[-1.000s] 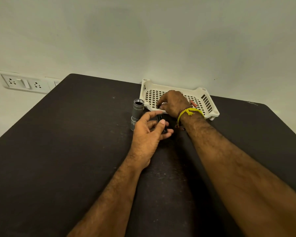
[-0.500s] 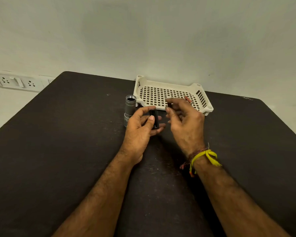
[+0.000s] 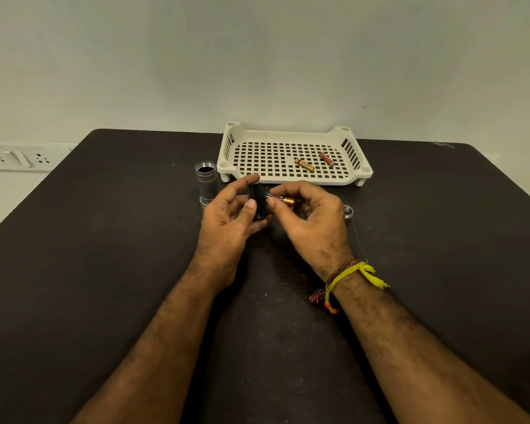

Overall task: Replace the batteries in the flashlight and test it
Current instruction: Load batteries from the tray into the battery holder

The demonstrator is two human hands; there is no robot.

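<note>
My left hand holds a black battery holder upright between thumb and fingers. My right hand pinches a copper-and-black battery, its tip against the holder's side. The silver flashlight body stands open-ended on the dark table, just left of my hands. A small silver cap lies on the table to the right of my right hand. In the white perforated tray behind my hands lie a copper battery and a reddish battery.
A white wall socket panel sits on the wall at the left, beyond the table edge. The tray stands at the table's far edge against a plain wall.
My right hand has come back from the tray with a battery and brought it to the holder in my left hand. The view shifted slightly; the flashlight body stayed put.
</note>
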